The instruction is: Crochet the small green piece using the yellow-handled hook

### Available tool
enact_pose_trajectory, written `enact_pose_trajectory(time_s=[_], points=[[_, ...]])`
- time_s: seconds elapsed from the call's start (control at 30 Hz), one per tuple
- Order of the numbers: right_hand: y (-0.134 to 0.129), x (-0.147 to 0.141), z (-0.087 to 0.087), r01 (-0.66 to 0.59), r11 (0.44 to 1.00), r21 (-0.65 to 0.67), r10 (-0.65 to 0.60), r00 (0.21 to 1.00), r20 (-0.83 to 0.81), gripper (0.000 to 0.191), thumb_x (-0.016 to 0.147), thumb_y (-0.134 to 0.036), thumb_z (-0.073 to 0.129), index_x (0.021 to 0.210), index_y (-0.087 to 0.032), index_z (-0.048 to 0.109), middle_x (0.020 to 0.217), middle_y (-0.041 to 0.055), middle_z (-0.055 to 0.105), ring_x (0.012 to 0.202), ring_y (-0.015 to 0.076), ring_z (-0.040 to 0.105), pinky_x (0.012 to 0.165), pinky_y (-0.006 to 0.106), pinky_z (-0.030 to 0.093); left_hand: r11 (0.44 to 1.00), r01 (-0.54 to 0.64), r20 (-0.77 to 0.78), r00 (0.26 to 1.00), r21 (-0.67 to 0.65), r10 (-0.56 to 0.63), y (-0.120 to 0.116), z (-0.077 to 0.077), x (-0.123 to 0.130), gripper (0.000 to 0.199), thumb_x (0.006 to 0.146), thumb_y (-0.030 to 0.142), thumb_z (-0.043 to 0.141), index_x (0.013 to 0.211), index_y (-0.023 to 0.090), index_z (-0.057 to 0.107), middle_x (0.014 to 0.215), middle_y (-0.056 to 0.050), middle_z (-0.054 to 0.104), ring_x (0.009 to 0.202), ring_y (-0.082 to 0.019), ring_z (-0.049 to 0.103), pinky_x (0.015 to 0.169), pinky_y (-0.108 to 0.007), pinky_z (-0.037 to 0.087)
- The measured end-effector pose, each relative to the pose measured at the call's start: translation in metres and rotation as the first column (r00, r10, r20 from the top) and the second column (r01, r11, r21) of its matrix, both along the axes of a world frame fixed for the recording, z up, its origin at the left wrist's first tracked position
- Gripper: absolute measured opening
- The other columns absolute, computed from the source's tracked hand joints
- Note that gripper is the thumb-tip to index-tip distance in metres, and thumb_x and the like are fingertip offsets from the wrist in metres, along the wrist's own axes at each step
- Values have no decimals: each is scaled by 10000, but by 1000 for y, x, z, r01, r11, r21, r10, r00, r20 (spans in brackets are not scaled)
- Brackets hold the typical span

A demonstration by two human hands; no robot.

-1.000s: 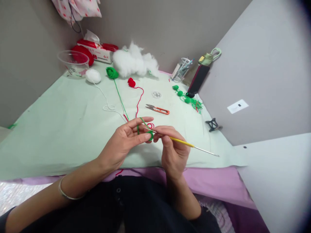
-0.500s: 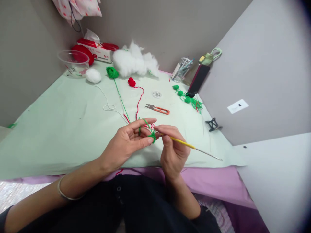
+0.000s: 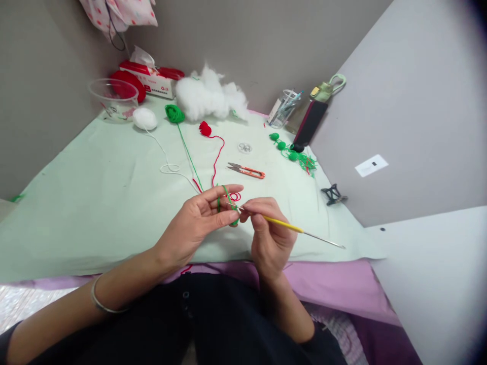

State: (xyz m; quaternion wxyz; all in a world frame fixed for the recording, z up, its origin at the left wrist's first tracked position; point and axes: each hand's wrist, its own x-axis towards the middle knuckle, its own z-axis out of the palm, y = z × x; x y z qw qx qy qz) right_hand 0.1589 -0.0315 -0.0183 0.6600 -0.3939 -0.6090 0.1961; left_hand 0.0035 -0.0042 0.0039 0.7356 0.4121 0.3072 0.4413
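Note:
My left hand (image 3: 201,215) pinches a small green crochet piece (image 3: 235,221) between thumb and fingers, and green yarn loops over its raised index finger. My right hand (image 3: 272,230) grips a crochet hook (image 3: 283,223) with a yellow handle, its thin metal tip at the green piece and its other end pointing right. Most of the piece is hidden behind my left thumb. From my left hand the green strand runs back to a green yarn ball (image 3: 174,114). Red yarn loops (image 3: 235,196) lie just beyond the fingers.
Orange-handled thread snips (image 3: 246,171) and a small clear dish (image 3: 244,148) lie ahead. Red yarn (image 3: 205,129), a white ball (image 3: 145,119), fluffy stuffing (image 3: 211,95), a plastic tub (image 3: 114,101) and a tissue box (image 3: 148,78) stand behind. Green crocheted pieces (image 3: 281,145), a phone (image 3: 311,123) and a black stand (image 3: 334,194) are right.
The green piece has turned in my left fingers and shows less behind the thumb. The hook tip has shifted slightly within the work. Both hands stay nearly in place.

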Motion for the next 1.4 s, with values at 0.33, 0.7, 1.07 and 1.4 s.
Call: enact_pose_trajectory(time_s=[0.33, 0.7, 1.07, 1.4], points=[[6, 2, 1, -51, 999, -9, 50, 994, -98, 181, 1011, -202, 621, 1048, -275, 782, 894, 1, 729, 704, 122, 671, 630, 296, 568, 997, 23, 35, 999, -67, -21, -2, 0, 1, 476, 801, 213, 887, 1260, 234, 763, 891, 21, 678, 833, -116, 658, 829, -251, 518], [2, 2, 0, -51, 999, 7, 51, 998, -27, 147, 999, -239, 651, 1034, -276, 789, 962, 39, 801, 885, 189, 742, 742, 355, 634, 1000, -9, -7, 1000, -17, 8, 0, 1, -2, 692, 806, 168, 875, 1447, 219, 619, 929, 30, 679, 892, -114, 663, 864, -244, 538], [5, 4, 3, -331, 937, -115, 244, 852, -463, 145, 1019, -315, 635, 976, -260, 763, 875, 3, 815, 633, 109, 698, 597, 251, 584, 999, -4, -31, 999, 52, 6, 0, -3, -6, 471, 897, 241, 818, 1356, 269, 716, 903, 40, 660, 892, -103, 638, 896, -242, 497], [-6, 6, 6, -143, 990, 18, 144, 984, -108, 189, 1058, -227, 537, 1085, -247, 723, 984, 34, 787, 736, 145, 728, 647, 324, 618, 995, -12, -52, 998, 103, 18, -1, -4, -8, 417, 916, 281, 804, 1326, 264, 733, 838, 43, 654, 844, -103, 624, 881, -243, 490]])
